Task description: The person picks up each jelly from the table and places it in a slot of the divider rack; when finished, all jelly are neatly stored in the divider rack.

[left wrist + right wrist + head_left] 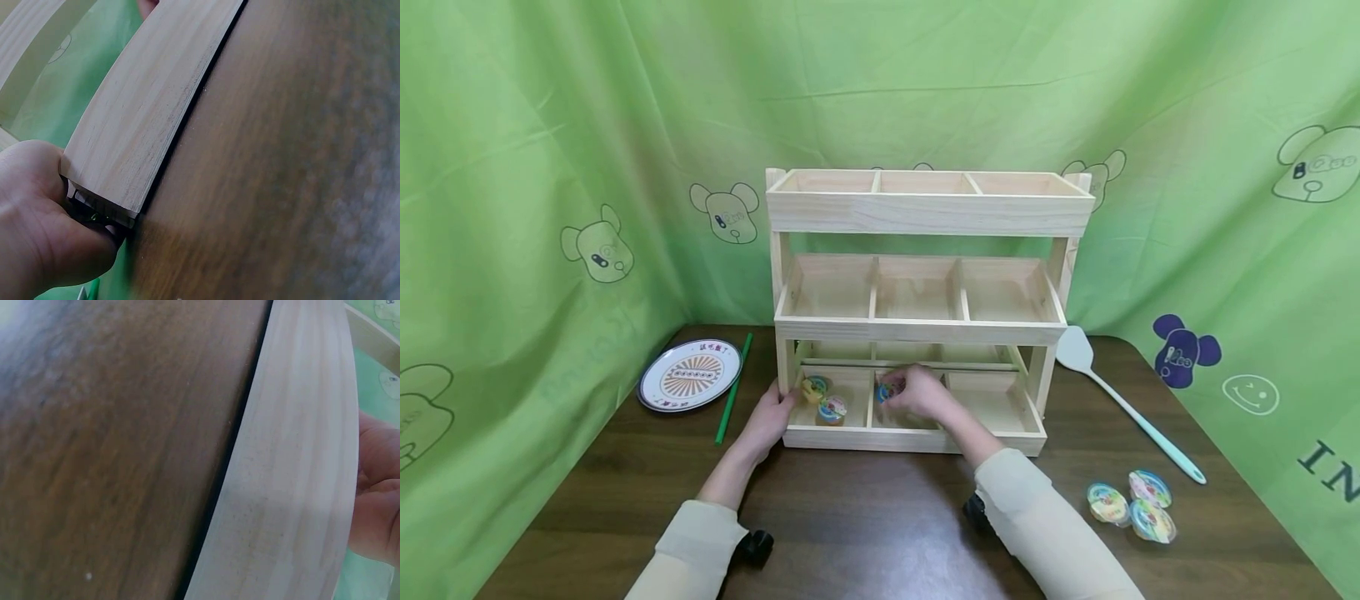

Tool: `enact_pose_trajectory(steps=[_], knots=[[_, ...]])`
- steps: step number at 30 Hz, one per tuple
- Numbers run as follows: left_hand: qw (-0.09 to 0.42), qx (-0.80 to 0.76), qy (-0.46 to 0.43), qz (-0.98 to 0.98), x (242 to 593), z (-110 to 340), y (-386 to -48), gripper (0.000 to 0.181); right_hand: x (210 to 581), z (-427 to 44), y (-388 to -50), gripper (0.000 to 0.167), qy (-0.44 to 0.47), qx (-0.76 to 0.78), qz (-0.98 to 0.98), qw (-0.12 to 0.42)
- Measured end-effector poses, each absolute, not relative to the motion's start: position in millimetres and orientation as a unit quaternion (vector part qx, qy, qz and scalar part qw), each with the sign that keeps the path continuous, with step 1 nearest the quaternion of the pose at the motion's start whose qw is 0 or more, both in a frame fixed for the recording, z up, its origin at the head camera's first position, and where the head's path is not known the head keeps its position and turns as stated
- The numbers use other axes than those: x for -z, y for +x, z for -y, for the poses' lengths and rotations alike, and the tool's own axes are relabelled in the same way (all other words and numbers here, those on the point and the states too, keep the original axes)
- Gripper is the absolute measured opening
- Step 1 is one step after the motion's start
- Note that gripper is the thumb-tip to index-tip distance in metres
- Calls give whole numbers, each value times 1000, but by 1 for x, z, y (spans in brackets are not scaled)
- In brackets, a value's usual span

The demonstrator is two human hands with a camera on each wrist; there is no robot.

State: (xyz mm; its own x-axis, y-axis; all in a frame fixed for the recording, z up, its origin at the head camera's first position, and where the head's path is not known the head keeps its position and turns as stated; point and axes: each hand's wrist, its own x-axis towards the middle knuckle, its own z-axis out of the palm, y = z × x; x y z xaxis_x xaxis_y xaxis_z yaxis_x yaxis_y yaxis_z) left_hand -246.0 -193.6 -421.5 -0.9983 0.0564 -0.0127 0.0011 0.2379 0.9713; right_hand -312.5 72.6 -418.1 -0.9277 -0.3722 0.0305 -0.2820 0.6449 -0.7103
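A three-tier wooden shelf (917, 330) with divided trays stands on the table. My left hand (767, 423) holds the left corner of its bottom tray; in the left wrist view the hand (44, 219) wraps the board's end, with the fingertips hidden. My right hand (921, 392) reaches into the bottom middle compartment and pinches a small jelly cup (883, 390), mostly covered by the fingers. Behind the front board (287, 462), the right wrist view shows only part of that hand (378, 494). Two jelly cups, a yellowish one (814, 388) and another (832, 409), lie in the bottom left compartment.
Three more lidded jelly cups (1152, 520) sit together on the table at the right front. A white spatula with a pale blue handle (1138, 414) lies right of the shelf. At the left are a round printed plate (692, 377) and a green stick (733, 392). Green curtain surrounds the table.
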Motion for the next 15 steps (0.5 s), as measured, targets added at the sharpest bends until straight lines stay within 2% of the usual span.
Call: enact_pose_trajectory(steps=[8, 15], knots=[[20, -615, 15, -788, 444, 199, -260, 55, 419, -68, -314, 56, -174, 366, -912, 64], [27, -612, 19, -790, 425, 195, -248, 55, 420, -65, -312, 56, -174, 358, -916, 53]])
